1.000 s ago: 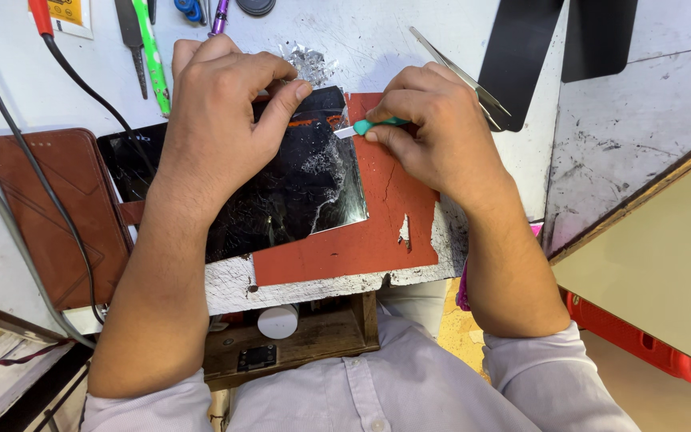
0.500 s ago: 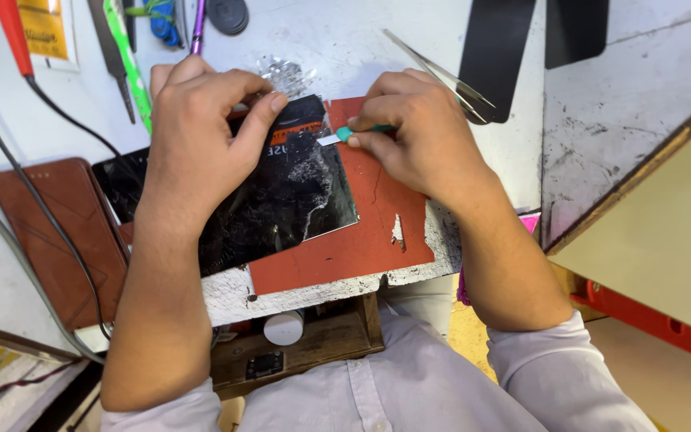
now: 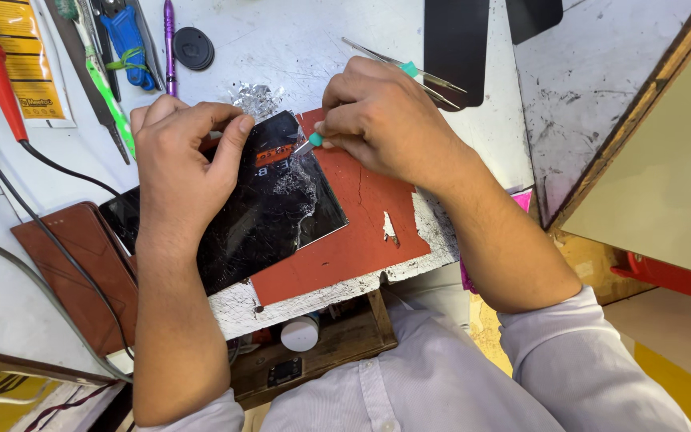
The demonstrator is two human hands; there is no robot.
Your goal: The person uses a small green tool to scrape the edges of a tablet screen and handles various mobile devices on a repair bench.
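A black phone with a cracked, shattered screen (image 3: 273,212) lies tilted on a red mat (image 3: 361,232) on the white workbench. My left hand (image 3: 181,164) presses down on the phone's upper left part, thumb at its top edge. My right hand (image 3: 381,120) grips a small blade tool with a teal handle (image 3: 311,142), its metal tip touching the phone's top right corner. Crumpled silvery foil (image 3: 256,98) lies just above the phone.
A brown phone case (image 3: 73,264) lies at the left. Screwdrivers, a green tool, a purple pen (image 3: 169,44) and a black round cap (image 3: 193,48) sit at the top. Tweezers (image 3: 409,68) and a black strip (image 3: 457,48) lie behind my right hand. Black cables cross the left side.
The view has shifted so the bench sits lower and more to the right in the picture. Both hands stay on the phone, with the blade tip still at its top edge.
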